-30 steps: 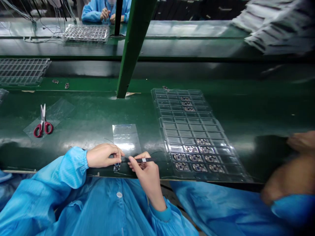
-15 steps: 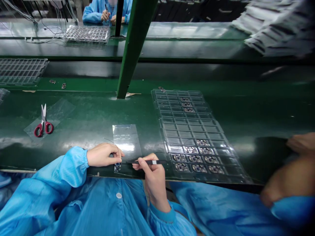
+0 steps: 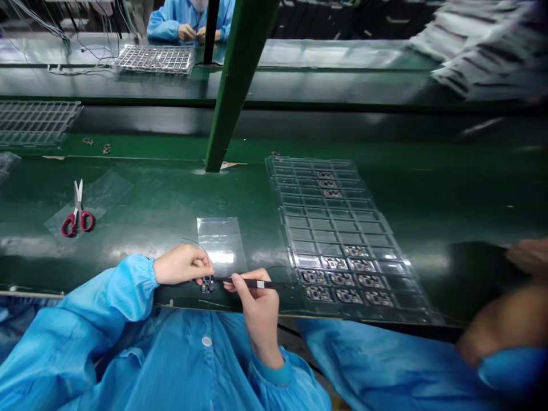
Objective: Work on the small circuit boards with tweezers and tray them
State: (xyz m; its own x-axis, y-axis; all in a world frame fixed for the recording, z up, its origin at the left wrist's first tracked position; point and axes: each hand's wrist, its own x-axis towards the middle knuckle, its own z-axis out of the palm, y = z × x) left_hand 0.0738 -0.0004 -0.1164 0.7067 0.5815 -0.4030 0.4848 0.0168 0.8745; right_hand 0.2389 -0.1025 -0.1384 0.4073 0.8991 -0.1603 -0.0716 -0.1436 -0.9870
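Note:
My left hand [image 3: 184, 265] pinches the upper end of a small circuit board [image 3: 208, 285] near the front edge of the bench. A thin dark wire [image 3: 193, 241] curves up over these fingers. In my right hand [image 3: 259, 308] is a pair of black tweezers [image 3: 270, 285] with a white band, held nearly level. The tips point left and reach close to the board; whether they touch it I cannot tell. Behind the hands lies a clear plastic sheet [image 3: 218, 237]. To the right, a clear compartment tray [image 3: 302, 221] holds several circuit boards [image 3: 341, 279].
Red-handled scissors [image 3: 77, 216] lie on another clear sheet [image 3: 112, 191] at the left. A green post [image 3: 229, 97] rises behind the plastic sheet. Another person's blurred arm [image 3: 505, 319] is at the right edge. Across the bench sits a co-worker [image 3: 171, 23] beside a filled tray [image 3: 154, 60].
My right hand has moved a little to the left, bringing the tweezers closer to the board. My left hand keeps its pinch. The co-worker's hands opposite have come lower.

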